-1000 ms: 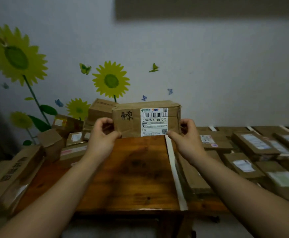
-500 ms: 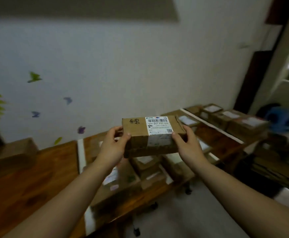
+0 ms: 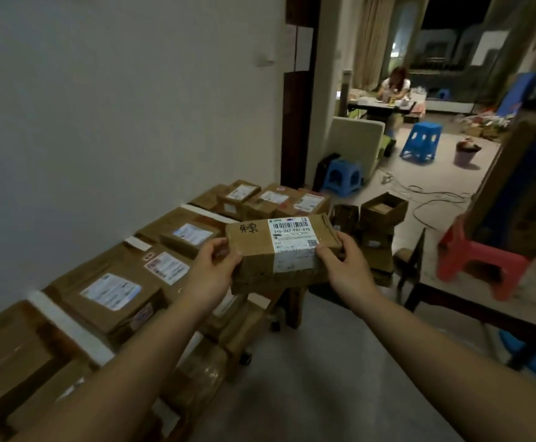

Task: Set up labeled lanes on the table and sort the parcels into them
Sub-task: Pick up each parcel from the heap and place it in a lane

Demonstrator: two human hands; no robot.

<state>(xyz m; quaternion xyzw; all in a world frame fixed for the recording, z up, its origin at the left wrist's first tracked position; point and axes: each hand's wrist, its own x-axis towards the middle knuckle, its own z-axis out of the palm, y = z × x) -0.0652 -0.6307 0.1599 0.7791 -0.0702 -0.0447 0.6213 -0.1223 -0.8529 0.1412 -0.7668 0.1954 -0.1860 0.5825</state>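
Note:
I hold a brown cardboard parcel [image 3: 260, 247] in the air with both hands; it has a white barcode label and black handwriting on top. My left hand [image 3: 210, 274] grips its left end and my right hand [image 3: 344, 266] grips its right end. The parcel hovers over the far right end of the wooden table. Below and to the left, several labelled parcels [image 3: 110, 291] lie in lanes split by white tape strips [image 3: 69, 323] running across the table. The last lane by the wall corner holds several small boxes [image 3: 269, 199].
Stacked cartons [image 3: 383, 212] stand on the floor past the table's end. A red stool [image 3: 480, 266] and two blue stools [image 3: 421, 141] stand on the floor to the right. A person sits at a far table [image 3: 394, 84]. Cables lie across the floor.
My view has swung right along the table, from the sunflower wall to the doorway end. Both hands carried the parcel along and keep the same grip.

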